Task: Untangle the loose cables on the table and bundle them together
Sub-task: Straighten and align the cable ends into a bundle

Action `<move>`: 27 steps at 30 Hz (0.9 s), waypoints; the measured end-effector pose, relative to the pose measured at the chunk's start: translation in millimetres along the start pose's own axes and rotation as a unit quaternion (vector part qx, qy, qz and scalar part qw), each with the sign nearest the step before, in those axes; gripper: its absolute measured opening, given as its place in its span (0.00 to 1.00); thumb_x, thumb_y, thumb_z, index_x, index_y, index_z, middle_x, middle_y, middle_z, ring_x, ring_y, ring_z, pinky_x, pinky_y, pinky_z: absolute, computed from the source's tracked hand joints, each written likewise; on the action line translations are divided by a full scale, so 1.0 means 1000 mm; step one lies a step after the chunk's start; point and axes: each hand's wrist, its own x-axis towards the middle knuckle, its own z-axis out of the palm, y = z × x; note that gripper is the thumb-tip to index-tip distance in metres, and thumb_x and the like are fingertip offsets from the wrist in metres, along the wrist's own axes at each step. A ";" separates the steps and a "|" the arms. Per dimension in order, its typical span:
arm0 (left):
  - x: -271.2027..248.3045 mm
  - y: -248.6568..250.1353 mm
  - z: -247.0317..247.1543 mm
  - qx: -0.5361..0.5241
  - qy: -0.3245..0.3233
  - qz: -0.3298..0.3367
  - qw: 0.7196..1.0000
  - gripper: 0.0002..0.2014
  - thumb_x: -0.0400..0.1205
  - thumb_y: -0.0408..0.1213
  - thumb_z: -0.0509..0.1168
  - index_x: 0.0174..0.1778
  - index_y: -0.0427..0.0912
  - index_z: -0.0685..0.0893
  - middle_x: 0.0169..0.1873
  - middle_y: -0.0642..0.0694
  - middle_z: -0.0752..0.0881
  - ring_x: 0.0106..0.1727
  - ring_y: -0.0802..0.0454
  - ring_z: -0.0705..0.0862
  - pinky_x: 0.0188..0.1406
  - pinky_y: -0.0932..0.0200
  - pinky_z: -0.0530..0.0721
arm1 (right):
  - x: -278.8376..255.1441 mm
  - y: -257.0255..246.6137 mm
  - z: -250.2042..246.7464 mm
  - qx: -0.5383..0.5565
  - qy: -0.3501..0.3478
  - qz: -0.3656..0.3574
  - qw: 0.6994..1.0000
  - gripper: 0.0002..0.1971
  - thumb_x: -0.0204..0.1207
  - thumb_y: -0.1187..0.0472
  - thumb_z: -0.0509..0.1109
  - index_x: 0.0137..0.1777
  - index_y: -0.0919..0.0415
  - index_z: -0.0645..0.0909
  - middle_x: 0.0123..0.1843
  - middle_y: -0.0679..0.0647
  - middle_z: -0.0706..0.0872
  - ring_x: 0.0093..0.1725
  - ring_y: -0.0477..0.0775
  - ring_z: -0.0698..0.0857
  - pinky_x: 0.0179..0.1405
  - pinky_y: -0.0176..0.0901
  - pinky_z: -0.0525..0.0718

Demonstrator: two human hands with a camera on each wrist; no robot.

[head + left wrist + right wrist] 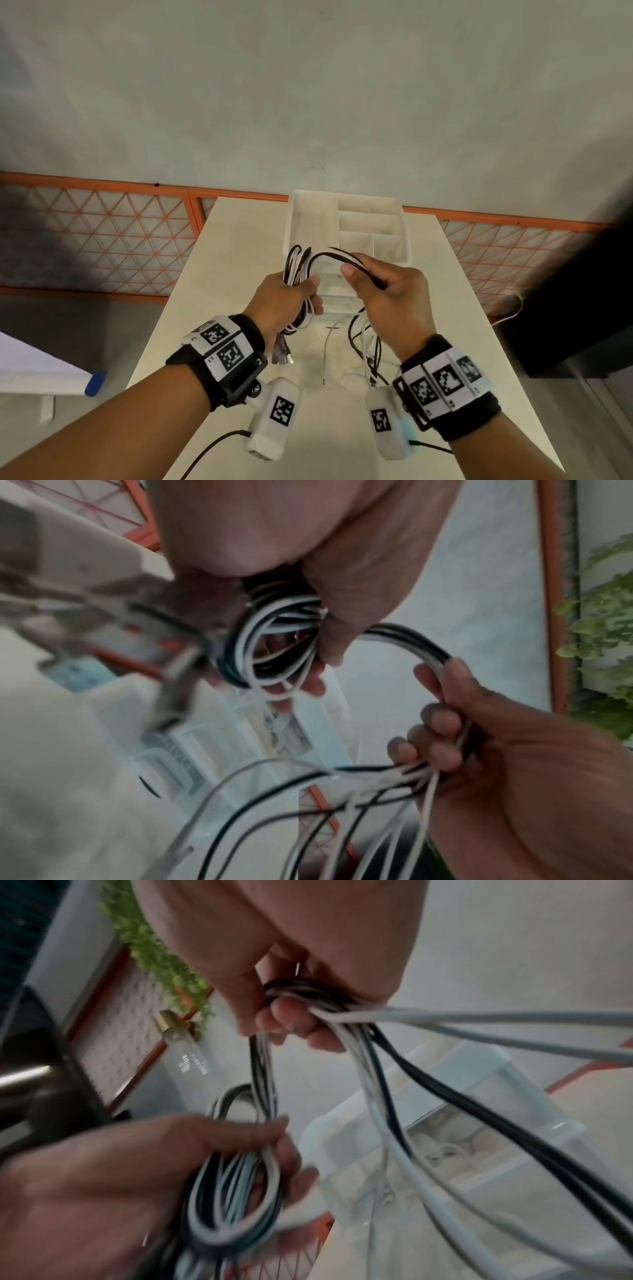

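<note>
Black and white cables are wound into a coil that my left hand grips above the table. From the coil a flat run of cables arcs over to my right hand, which grips it in curled fingers. Below the right hand the loose cable tails hang down onto the table. Cable plugs dangle under my left wrist.
A white compartment organiser stands on the table just beyond my hands. An orange lattice railing runs behind the table, with green plants beyond it. A white board with a blue corner sits at the left.
</note>
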 end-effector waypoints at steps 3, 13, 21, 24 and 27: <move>-0.011 0.012 0.007 -0.102 -0.062 0.015 0.993 0.26 0.80 0.61 0.65 0.47 0.37 0.80 0.32 0.41 0.81 0.35 0.46 0.85 0.41 0.43 0.92 | -0.011 0.010 0.017 -0.084 0.053 -0.094 0.991 0.12 0.79 0.61 0.76 0.62 0.52 0.91 0.34 0.48 0.90 0.30 0.44 0.84 0.33 0.35 0.82; -0.011 0.010 0.017 -0.018 -0.046 0.080 0.996 0.20 0.80 0.60 0.67 0.37 0.45 0.83 0.30 0.47 0.89 0.37 0.46 0.89 0.49 0.44 0.87 | -0.029 0.022 0.037 -0.095 -0.096 -0.109 0.985 0.07 0.76 0.72 0.67 0.48 0.59 0.80 0.34 0.45 0.86 0.33 0.43 0.86 0.33 0.33 0.82; -0.011 0.020 -0.010 0.120 -0.103 0.090 0.983 0.31 0.72 0.67 0.67 0.62 0.47 0.82 0.35 0.48 0.82 0.33 0.53 0.81 0.34 0.57 0.86 | 0.000 0.005 -0.013 0.146 -0.182 0.094 0.968 0.25 0.74 0.47 0.77 0.61 0.67 0.85 0.25 0.48 0.70 0.23 0.47 0.66 0.22 0.38 0.69; -0.011 0.022 -0.016 0.167 -0.117 0.089 0.975 0.27 0.76 0.64 0.68 0.64 0.50 0.82 0.33 0.49 0.82 0.31 0.55 0.81 0.30 0.61 0.84 | 0.002 0.005 -0.020 0.083 -0.183 0.118 0.973 0.35 0.70 0.33 0.73 0.51 0.71 0.85 0.22 0.49 0.68 0.21 0.47 0.65 0.22 0.39 0.67; -0.013 0.021 -0.019 0.178 -0.159 0.089 0.967 0.25 0.75 0.61 0.70 0.57 0.45 0.81 0.34 0.47 0.80 0.29 0.57 0.81 0.31 0.61 0.84 | -0.001 0.004 -0.020 0.064 -0.158 0.134 0.976 0.25 0.73 0.39 0.70 0.40 0.65 0.82 0.20 0.48 0.69 0.20 0.47 0.65 0.24 0.41 0.68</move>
